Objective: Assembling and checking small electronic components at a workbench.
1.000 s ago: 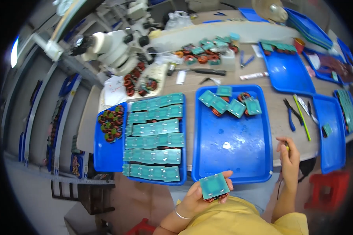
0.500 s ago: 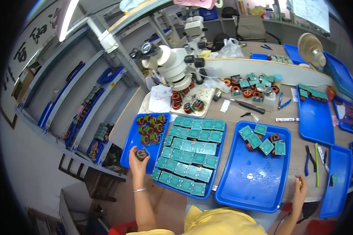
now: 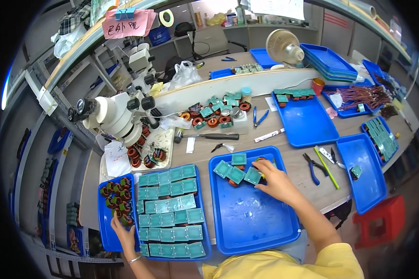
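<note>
My left hand (image 3: 124,237) is closed round a wound ring coil (image 3: 126,219) at the near end of the narrow blue tray (image 3: 107,238). More copper coils with yellow-green tops (image 3: 118,191) fill that tray's far part. My right hand (image 3: 279,182) reaches into the far right of the wide blue tray (image 3: 253,228), fingers curled down among coils with green circuit boards. One green board (image 3: 253,176) shows beside its thumb; whatever lies under the fingers is mostly hidden. Between the two trays, another blue tray (image 3: 201,186) carries rows of green boards (image 3: 172,218) set on coils.
A microscope (image 3: 114,116) stands at the back left. Behind the trays lie a hammer (image 3: 209,136), a white marker (image 3: 269,135) and blue pliers (image 3: 260,117). To the right are more pliers (image 3: 314,167), a green stick (image 3: 327,167) and further blue trays (image 3: 312,128). A red stool (image 3: 381,221) stands below.
The view has swung right. My right hand has moved from beside the wide tray into its far right part. My left hand, still with a coil, is now close against the other coils.
</note>
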`<state>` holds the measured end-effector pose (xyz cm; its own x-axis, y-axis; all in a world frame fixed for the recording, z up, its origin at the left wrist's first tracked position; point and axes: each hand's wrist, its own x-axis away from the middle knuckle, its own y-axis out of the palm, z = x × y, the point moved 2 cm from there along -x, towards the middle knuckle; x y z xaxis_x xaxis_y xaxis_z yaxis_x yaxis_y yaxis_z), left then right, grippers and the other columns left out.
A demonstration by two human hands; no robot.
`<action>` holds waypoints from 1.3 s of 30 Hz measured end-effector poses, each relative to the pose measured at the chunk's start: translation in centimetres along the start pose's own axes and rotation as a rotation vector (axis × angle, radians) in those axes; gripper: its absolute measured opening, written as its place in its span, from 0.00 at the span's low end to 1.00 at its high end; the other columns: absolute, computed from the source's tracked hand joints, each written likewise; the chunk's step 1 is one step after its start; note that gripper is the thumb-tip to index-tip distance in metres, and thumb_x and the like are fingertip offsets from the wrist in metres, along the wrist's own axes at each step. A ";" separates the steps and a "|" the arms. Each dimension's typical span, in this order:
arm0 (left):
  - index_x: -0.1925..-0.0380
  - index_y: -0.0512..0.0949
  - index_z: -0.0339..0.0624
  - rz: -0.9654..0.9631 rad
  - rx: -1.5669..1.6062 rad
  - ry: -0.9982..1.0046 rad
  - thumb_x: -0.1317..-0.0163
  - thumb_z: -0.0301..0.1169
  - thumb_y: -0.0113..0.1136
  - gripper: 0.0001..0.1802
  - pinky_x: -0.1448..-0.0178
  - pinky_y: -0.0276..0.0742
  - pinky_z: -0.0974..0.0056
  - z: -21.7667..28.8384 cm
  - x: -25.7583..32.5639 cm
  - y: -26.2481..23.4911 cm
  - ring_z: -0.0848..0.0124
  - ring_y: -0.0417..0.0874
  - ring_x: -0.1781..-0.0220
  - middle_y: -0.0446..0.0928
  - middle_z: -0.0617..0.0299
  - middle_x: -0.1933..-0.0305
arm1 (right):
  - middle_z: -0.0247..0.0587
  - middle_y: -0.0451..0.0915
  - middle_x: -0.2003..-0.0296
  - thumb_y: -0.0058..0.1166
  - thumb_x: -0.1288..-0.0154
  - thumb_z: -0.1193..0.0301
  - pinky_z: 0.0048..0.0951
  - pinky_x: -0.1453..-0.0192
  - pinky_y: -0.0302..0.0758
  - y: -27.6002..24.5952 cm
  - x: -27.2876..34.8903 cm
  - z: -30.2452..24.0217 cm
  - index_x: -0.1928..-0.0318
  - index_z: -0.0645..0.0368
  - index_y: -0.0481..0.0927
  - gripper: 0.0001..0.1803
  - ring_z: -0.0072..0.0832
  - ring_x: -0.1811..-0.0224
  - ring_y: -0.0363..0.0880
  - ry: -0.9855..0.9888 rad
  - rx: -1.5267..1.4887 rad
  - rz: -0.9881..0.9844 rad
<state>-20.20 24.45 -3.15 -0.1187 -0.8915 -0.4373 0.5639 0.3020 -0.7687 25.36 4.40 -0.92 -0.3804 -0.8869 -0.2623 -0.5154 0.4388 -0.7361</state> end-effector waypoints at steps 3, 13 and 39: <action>0.43 0.60 0.41 0.095 0.000 -0.045 0.58 0.15 0.60 0.38 0.42 0.63 0.59 1.0 0.9 -1.7 0.54 0.66 0.46 0.61 0.50 0.45 | 0.45 0.69 0.50 0.61 0.56 0.72 0.36 0.57 0.73 1.0 -1.1 -0.4 0.45 0.57 0.65 0.34 0.41 0.55 0.73 -0.006 0.159 -0.153; 0.54 0.66 0.34 -0.401 1.135 0.012 0.47 0.33 0.60 0.23 0.55 0.75 0.65 21.7 10.4 0.4 0.63 0.76 0.57 0.71 0.54 0.55 | 0.42 0.75 0.54 0.66 0.61 0.75 0.22 0.68 0.71 -2.4 0.6 -4.8 0.41 0.58 0.61 0.42 0.19 0.77 0.69 -0.044 -0.517 -0.435; 0.61 0.59 0.39 -0.943 1.677 -0.216 0.55 0.20 0.66 0.26 0.47 0.71 0.64 29.0 12.4 2.5 0.68 0.74 0.52 0.70 0.54 0.57 | 0.32 0.80 0.61 0.72 0.68 0.61 0.12 0.81 0.51 -5.8 5.2 -8.3 0.45 0.61 0.67 0.45 0.09 0.82 0.55 0.007 -0.913 -0.405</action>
<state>3.47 4.34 3.01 -0.7920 -0.6078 -0.0573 0.4909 -0.6899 0.5321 19.93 -1.56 7.15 -0.0485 -0.9946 -0.0914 -0.9988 0.0493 -0.0065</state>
